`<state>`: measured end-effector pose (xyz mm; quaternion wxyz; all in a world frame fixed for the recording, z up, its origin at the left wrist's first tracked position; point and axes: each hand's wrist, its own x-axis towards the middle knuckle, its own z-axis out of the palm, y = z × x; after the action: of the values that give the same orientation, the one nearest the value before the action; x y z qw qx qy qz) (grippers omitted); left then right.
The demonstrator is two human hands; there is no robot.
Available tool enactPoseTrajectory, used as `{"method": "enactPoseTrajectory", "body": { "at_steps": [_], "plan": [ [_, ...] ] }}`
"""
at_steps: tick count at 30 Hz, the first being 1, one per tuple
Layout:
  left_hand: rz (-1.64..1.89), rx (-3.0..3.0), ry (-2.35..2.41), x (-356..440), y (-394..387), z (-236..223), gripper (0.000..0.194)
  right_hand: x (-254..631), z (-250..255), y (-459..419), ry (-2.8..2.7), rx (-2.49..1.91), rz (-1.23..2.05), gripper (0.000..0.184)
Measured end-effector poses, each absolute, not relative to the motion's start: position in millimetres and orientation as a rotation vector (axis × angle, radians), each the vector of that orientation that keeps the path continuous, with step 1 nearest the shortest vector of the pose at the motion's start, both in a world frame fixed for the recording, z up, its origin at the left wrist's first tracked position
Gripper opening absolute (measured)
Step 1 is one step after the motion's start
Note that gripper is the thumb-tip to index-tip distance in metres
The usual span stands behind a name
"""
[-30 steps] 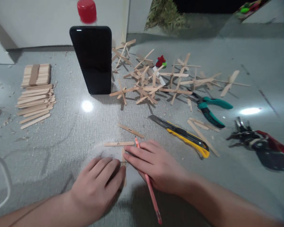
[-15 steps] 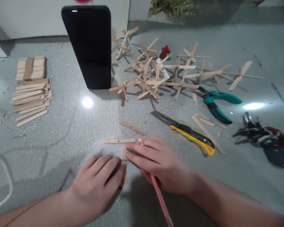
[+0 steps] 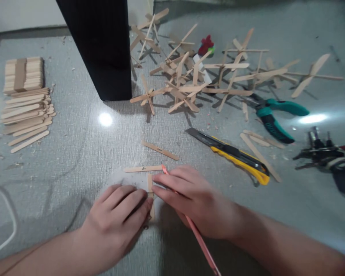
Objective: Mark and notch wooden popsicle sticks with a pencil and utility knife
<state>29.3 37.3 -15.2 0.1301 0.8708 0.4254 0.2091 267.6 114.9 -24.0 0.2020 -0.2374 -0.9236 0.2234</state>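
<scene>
My left hand [image 3: 117,218] is closed at the near end of an upright-lying wooden craft stick [image 3: 150,183], thumb and fingers pinching its left side. From the right, the index and middle fingertips of my right hand [image 3: 192,199] touch the same stick. A slim pink pencil [image 3: 199,239] runs through my right hand, its tip pointing away from me. Just beyond the fingers lies a flat craft stick with a pencil mark [image 3: 143,168], the pencil tip near its right end. Farther off rests a slotted craft stick [image 3: 160,150]. My palms hide part of the held stick.
A yellow utility knife [image 3: 232,155], teal pliers [image 3: 276,115] and a dark multi-tool [image 3: 327,153] lie to the right. Crossed-stick assemblies [image 3: 184,88] spread behind. A black phone [image 3: 103,53] stands upright. Bundled sticks [image 3: 36,74] and loose sticks [image 3: 28,115] lie left, near a white cable [image 3: 13,214].
The view has tilted down, so background things sit higher in it. The pencil tip has swung slightly left, to the marked stick's end. My left hand keeps its hold.
</scene>
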Motion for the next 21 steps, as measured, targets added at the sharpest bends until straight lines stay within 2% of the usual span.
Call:
{"method": "enactPoseTrajectory", "body": {
  "at_steps": [8, 14, 17, 21],
  "plan": [
    [0.569, 2.550, 1.215, 26, 32, -18, 0.034, 270, -24, 114, -2.563, -0.602, 0.605, 0.028],
    [0.563, 2.548, 1.212, 27, 32, -18, 0.035, 273, -24, 112, -2.347, -0.709, 0.837, 0.027],
    [0.557, 2.539, 1.221, 27, 31, -18, 0.035, 278, -5, 117, -2.218, -0.855, 0.931, 0.030],
    [0.620, 2.540, 1.232, 27, 30, -19, 0.029, 276, 37, 123, -2.065, -1.033, 1.210, 0.022]
  ]
}}
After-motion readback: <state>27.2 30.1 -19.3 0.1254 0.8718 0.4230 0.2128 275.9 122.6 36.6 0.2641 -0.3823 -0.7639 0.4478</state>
